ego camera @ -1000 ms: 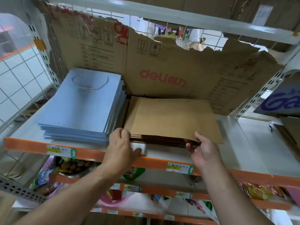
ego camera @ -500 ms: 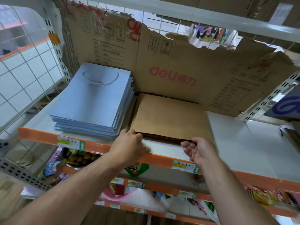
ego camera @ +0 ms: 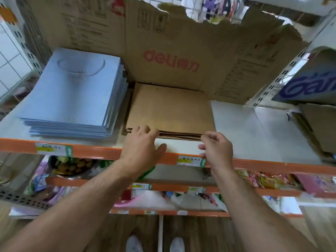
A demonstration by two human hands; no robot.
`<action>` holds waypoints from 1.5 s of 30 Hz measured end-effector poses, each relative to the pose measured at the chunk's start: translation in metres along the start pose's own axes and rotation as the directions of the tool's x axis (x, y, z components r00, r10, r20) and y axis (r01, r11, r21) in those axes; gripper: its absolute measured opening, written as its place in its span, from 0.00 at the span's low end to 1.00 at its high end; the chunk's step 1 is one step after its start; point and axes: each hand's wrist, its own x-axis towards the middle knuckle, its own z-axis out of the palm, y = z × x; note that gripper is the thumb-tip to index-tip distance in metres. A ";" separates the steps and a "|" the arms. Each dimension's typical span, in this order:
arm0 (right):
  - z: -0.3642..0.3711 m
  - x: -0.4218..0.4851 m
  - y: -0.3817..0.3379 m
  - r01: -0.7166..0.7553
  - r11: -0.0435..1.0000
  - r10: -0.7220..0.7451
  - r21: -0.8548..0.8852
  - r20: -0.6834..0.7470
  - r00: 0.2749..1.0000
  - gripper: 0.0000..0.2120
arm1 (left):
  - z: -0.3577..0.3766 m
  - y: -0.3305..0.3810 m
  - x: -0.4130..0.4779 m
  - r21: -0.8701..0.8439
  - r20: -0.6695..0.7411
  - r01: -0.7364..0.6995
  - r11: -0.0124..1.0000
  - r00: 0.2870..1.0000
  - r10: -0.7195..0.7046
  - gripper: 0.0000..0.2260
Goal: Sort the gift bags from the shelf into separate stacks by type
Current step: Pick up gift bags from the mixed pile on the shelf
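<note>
The blue gift bags (ego camera: 72,99) are lying stacked flat at the shelf's (ego camera: 254,133) front left corner. My left hand (ego camera: 143,142) is resting, fingers fairly straight, on the front left corner of the brown kraft paper bags (ego camera: 171,110), which are piled just beside the blue ones, near the middle of the front edge. My right hand (ego camera: 216,144) is curling at the pile's front right corner; whether it is pinching paper I cannot tell. I am judging these bags light, thin and apt to slide apart, so I am favouring both front corners, thumbs underneath.
</note>
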 end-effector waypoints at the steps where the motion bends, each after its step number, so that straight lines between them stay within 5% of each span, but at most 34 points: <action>1: -0.009 -0.006 0.002 0.070 0.995 -0.070 -0.075 0.006 0.998 0.10 | 0.001 0.009 0.000 -0.029 -0.005 -0.038 0.999 0.999 0.038 0.21; 8: -0.092 -0.048 0.052 0.271 0.890 -0.234 -0.368 0.141 0.962 0.19 | 0.023 0.089 -0.036 -0.097 0.051 -0.270 0.958 0.960 0.276 0.24; 17: -0.258 -0.086 0.169 0.140 0.927 -0.114 -0.347 0.094 0.989 0.18 | 0.084 0.238 -0.137 -0.106 0.151 -0.355 0.929 0.918 0.368 0.23; 23: -0.378 -0.117 0.222 0.051 0.901 -0.068 -0.431 -0.023 0.997 0.20 | 0.114 0.349 -0.189 -0.134 0.221 -0.415 0.900 0.873 0.436 0.23; 33: -0.510 -0.123 0.277 -0.086 0.939 -0.017 -0.332 -0.293 0.956 0.18 | 0.160 0.497 -0.207 -0.194 0.272 -0.629 0.753 0.703 0.657 0.27; 45: -0.631 0.001 0.288 -0.117 0.917 -0.074 -0.382 -0.451 0.889 0.18 | 0.229 0.670 -0.123 -0.290 0.183 -0.727 0.622 0.596 0.782 0.25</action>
